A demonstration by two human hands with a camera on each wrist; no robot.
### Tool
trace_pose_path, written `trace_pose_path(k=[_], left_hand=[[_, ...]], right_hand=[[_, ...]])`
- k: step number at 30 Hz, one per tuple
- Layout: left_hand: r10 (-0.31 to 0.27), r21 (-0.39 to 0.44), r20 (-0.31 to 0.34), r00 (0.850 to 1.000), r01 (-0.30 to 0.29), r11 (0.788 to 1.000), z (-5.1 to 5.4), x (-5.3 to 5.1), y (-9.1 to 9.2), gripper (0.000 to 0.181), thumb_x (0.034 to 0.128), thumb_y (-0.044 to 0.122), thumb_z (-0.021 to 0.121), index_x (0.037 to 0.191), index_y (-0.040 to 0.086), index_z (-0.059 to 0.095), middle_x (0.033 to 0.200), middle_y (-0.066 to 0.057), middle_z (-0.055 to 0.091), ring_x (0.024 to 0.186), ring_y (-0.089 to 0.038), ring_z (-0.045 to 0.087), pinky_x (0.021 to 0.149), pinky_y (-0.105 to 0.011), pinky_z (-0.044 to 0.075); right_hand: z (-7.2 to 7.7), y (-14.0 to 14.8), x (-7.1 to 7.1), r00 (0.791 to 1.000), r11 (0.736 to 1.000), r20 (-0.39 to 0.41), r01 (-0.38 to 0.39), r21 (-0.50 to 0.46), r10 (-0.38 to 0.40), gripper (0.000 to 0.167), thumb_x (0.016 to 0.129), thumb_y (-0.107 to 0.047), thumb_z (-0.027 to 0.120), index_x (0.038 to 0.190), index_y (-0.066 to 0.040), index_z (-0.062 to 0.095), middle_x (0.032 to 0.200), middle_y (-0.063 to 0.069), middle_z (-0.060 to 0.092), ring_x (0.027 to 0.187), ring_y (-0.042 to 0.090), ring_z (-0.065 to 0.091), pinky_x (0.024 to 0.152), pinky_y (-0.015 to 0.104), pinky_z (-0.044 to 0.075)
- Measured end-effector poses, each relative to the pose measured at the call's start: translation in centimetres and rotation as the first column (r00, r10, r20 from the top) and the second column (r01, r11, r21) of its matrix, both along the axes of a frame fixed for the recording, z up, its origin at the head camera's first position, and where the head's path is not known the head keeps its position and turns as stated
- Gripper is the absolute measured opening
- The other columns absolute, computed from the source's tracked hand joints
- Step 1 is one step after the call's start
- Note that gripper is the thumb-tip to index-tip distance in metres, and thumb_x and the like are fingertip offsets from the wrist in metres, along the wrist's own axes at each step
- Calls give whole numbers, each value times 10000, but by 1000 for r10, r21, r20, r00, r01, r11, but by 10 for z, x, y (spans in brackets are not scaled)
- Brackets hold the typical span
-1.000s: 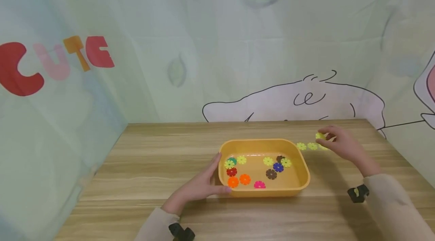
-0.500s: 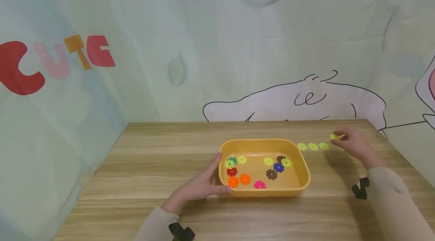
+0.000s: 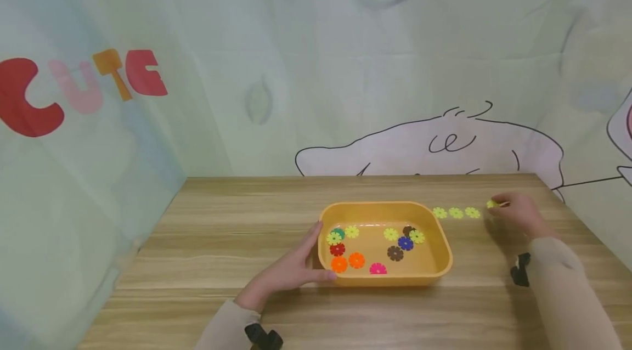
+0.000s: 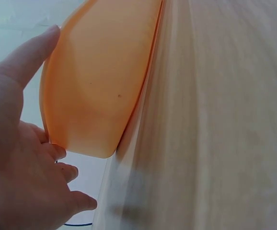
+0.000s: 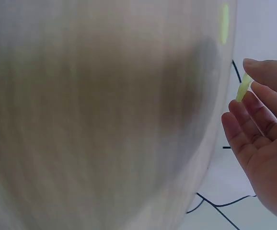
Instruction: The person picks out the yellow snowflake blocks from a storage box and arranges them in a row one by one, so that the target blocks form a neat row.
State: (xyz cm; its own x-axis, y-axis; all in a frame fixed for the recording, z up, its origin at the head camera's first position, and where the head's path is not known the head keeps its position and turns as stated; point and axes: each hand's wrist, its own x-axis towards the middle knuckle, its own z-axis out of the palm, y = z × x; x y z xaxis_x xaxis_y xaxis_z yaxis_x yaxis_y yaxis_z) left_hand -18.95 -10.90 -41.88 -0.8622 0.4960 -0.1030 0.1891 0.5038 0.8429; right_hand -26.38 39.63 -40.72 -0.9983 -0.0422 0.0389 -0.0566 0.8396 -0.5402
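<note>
A person's two bare hands are working well apart at a wood-grain table (image 3: pixel 247 218). The right hand (image 3: pixel 519 213) is pinching a small, thin, yellow flower-shaped plastic disc with a notched edge (image 3: pixel 490 204) between thumb and fingertip. The right wrist view is showing this piece nearly edge-on; whether it is touching the table is hard to tell. Just to the right hand's left, three matching yellow discs (image 3: pixel 456 213) are lying flat in a row, reaching toward the tray.

The left hand (image 3: pixel 291 267) is gripping the left end of an orange-yellow, round-cornered plastic tray (image 3: pixel 370 246), its thumb resting at the near rim and its fingers lying along the end wall. Inside, to the right of that hand, loose discs in blue (image 3: pixel 405 243), yellow, green, red, orange, pink and brown are lying scattered, some overlapping.

The pinched disc is probably weighing very little and feeling stiff and smooth, so it may be slipping easily; its notched rim is likely offering the surest hold. The tray is looking light and rigid, with its rim serving best as a grip.

Beyond the left hand, on a pale printed backdrop (image 3: pixel 197 10), large coloured letters (image 3: pixel 91 89) are spelling "CUTE". No brand or label is showing legibly on the tray or discs.
</note>
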Motion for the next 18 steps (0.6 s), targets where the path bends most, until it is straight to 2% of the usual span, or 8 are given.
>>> trace_pose_path(k=[10,18], left_hand=[[5,-3,4,1000,-5,1000,1,0,0,1108,768,482,776,1566,227,51,1630,-36,12,1487,-310,52,1150,-602,139],[2,-7,-4,1000,-3,1000,3,0,0,1114,765,481,780,1566,207,56,1629,-48,17,1485,-311,64,1153,-593,145]], right_hand=[[-11,1,-5,999,998,-5,40,38,-40,459,855,-131,668,1147,201,542,1123,400,566,1008,529,564,851,577,476],[-11,2,-6,1000,999,6,20,38,-20,456,843,-119,688,1129,208,548,1116,394,572,1015,535,556,861,588,463]])
